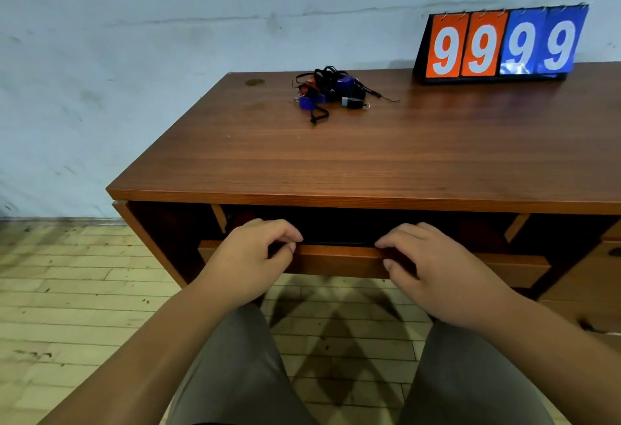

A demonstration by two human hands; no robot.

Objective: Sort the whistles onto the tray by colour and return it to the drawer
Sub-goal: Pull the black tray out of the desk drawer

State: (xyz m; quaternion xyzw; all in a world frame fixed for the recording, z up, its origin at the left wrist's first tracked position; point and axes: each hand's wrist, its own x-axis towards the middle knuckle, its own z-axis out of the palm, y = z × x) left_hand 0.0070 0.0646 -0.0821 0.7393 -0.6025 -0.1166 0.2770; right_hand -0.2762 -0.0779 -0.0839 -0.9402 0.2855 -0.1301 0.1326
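So the whistles (331, 92) are all in one tangled heap near the back edge of the desk (369, 156), a bit left of its middle. I can make out a few blue ones, at least one reddish-orange one and a black one with a grey end on the heap's right side. Black cords (319, 115) loop all through it, so no clue how many there really are.

Both hands are down at the drawer (339, 261), which hangs under the desk's front edge and sits pulled out a little. The left hand (255, 256) grips the top edge of the drawer front, fingers curled over it and thumb on the face. The right hand (433, 266) has the same kind of hold further right, with bare drawer front between the two.

Inside the drawer it's just dark. There's a thin black strip right behind the front panel, but I can't tell if that's the tray.

A scoreboard (500, 45) stands at the back edge towards the right corner, showing 9 9 on orange cards and 9 9 on blue. The person's knees (235, 374) are below the drawer, over a pale plank floor (67, 290).
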